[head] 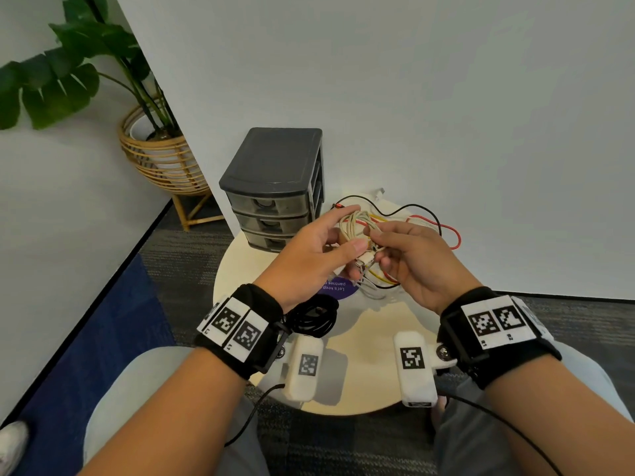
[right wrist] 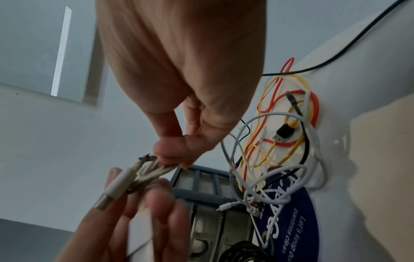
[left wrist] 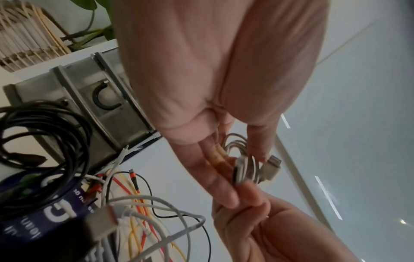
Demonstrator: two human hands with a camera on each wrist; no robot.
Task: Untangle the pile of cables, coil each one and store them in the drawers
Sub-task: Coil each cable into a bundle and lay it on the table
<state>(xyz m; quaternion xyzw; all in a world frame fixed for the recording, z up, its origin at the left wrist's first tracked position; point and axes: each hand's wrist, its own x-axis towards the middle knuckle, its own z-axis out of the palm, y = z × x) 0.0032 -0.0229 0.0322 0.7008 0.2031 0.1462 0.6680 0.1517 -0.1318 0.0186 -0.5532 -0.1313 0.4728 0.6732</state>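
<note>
My left hand [head: 330, 249] holds a small coil of beige cable [head: 354, 225] above the round table, thumb over its loops; its USB plug [right wrist: 112, 191] sticks out by the fingers. My right hand [head: 395, 249] pinches the coil's free end [right wrist: 154, 159] between thumb and fingertips. Beneath the hands lies a tangle of red, yellow, black and white cables [head: 412, 221], the same pile [right wrist: 280, 138] spreading out in the right wrist view. A coiled black cable [head: 312, 317] rests near my left wrist. The dark grey three-drawer unit [head: 275, 187] stands behind, all drawers closed.
The cream round table [head: 364, 338] stands against a white wall, with a dark blue round sticker [head: 338, 288] on it under the cables. A potted plant in a wicker stand [head: 161, 156] is off to the left on the floor. My knees sit under the near edge.
</note>
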